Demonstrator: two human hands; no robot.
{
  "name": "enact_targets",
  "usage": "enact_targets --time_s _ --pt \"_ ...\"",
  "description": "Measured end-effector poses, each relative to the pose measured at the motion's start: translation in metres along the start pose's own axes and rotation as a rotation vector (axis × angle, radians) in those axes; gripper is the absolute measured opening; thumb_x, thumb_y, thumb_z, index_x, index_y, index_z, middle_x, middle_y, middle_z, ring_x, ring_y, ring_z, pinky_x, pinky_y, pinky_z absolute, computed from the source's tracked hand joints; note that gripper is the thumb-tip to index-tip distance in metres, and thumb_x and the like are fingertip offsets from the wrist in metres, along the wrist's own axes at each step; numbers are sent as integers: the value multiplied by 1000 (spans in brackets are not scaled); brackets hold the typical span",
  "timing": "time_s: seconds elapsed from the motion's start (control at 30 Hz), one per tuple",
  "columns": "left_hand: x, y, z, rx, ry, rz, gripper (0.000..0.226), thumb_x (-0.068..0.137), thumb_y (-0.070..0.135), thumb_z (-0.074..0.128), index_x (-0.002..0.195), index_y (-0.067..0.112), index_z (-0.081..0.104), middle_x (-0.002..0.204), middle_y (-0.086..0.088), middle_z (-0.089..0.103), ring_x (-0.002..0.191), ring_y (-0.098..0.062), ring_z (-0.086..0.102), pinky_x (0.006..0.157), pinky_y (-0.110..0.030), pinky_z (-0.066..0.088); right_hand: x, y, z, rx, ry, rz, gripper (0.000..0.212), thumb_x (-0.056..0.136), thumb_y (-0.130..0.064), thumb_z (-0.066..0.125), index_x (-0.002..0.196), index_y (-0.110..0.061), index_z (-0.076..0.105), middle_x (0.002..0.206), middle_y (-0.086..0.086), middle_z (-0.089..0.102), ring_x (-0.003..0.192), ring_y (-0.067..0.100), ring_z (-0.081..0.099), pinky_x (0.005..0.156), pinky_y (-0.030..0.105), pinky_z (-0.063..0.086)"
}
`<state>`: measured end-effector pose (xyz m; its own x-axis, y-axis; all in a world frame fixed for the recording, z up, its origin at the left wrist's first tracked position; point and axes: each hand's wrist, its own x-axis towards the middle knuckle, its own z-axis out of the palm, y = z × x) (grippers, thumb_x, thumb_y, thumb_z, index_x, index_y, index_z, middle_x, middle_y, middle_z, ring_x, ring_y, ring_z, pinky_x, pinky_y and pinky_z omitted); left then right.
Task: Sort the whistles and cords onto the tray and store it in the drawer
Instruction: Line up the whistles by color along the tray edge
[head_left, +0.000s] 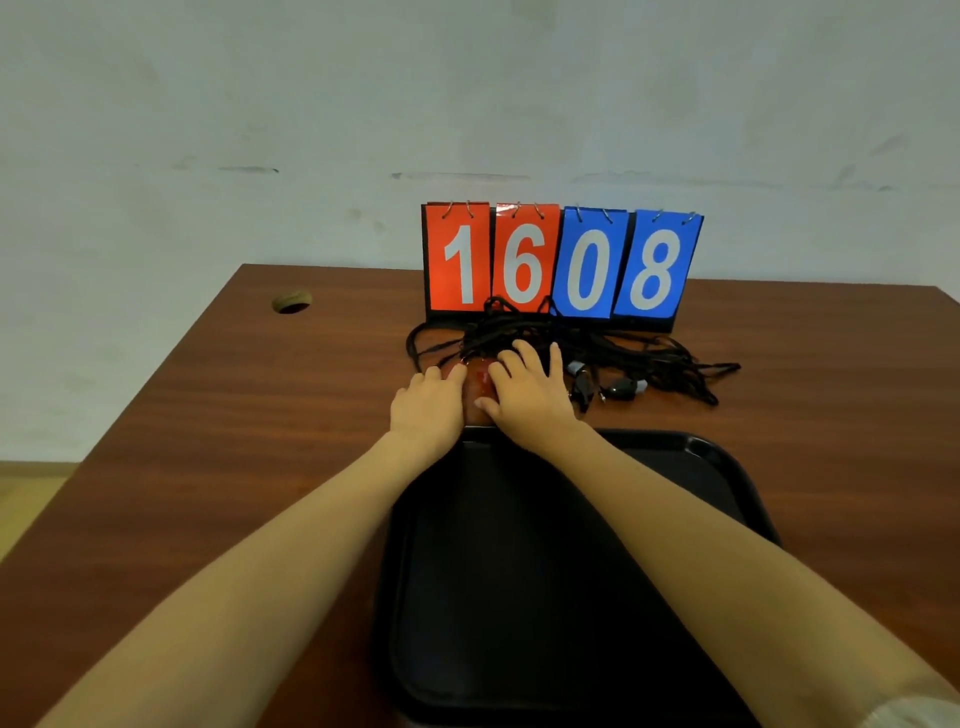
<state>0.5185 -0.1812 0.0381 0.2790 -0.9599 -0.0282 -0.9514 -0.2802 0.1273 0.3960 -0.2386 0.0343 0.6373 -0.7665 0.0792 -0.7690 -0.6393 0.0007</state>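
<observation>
One brown table (208, 441) with one round hole (292, 302), one black tray (727, 457), and one flip scoreboard (558, 317) of four number cards, two red cards (457, 260) and two blue cards (654, 265). Two hands, one left hand (426, 410) and one right hand (530, 400), with one red whistle (480, 382) between them and one black whistle (623, 387) further to the right. One tangled heap of black cords (649, 358), too knotted for a count of single cords, with small metal pieces among them too blurred for counting.

Matt black plastic tray (727, 467), wood-grain tabletop (208, 441), braided cloth cords (649, 358), glossy card scoreboard (561, 260) w/ metal rings.
</observation>
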Motion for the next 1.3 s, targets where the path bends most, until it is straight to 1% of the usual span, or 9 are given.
enact_targets --time_s 0.17,0.3,0.43,0.57,0.67,0.83,0.97,1.2,1.3 --pt "-3 -7 -3 -90 37 -82 48 96 23 48 138 14 29 131 -14 47 119 -33 48 82 -41 43 5 -10 -7 5 4 30 61 91 -45 52 140 -14 33 142 11 39 136 30 27 115 49 18" --pt "-4 -10 -2 -61 25 -90 46 96 19 43 140 17 31 133 -14 45 122 -33 43 91 -43 43 11 -21 -8 34 -170 87 50 98 -36 42 144 -19 30 147 13 35 141 33 19 115 59 8" --pt "-10 -13 -6 -66 23 -76 37 95 13 42 132 13 38 127 -15 49 119 -33 46 89 -41 44 6 -25 -11 -15 -175 74 42 99 -25 43 139 -18 34 142 13 41 140 32 21 114 63 5" --pt "-19 -24 -14 -101 91 -105 29 93 9 46 122 8 46 122 -15 54 115 -33 48 92 -40 43 -9 -17 -15 49 -25 71 45 98 -25 44 142 -21 33 138 10 43 138 29 26 116 59 5" --pt "-30 -26 -21 -168 238 -110 25 92 15 56 116 11 50 117 -10 57 109 -28 51 88 -37 44 -24 -12 -24 154 147 95 45 97 -22 47 140 -24 36 128 6 47 129 25 36 117 51 15" --pt "-62 -5 -37 -338 399 -64 47 92 2 47 137 10 40 123 -12 49 112 -26 47 92 -36 46 -57 -8 -44 290 342 142 42 95 -26 52 135 -21 42 115 4 53 110 20 49 101 36 38" --pt "-101 16 -20 -202 289 34 55 92 2 42 145 11 28 124 -13 40 112 -27 41 93 -33 41 -91 -6 -48 324 340 136 40 94 -28 54 133 -22 44 112 2 54 106 19 50 98 34 40" --pt "-137 18 7 -15 79 -80 37 98 23 38 133 12 43 133 -8 49 125 -27 43 110 -40 27 -136 -9 -48 325 175 133 45 93 -34 55 135 -26 40 121 1 52 114 18 47 103 34 38" --pt "-141 18 6 -4 58 -86 47 96 42 42 133 14 42 133 -7 51 127 -26 44 110 -42 26 -143 -11 -50 317 86 139 46 94 -33 54 137 -27 40 126 3 50 119 21 46 104 36 38"
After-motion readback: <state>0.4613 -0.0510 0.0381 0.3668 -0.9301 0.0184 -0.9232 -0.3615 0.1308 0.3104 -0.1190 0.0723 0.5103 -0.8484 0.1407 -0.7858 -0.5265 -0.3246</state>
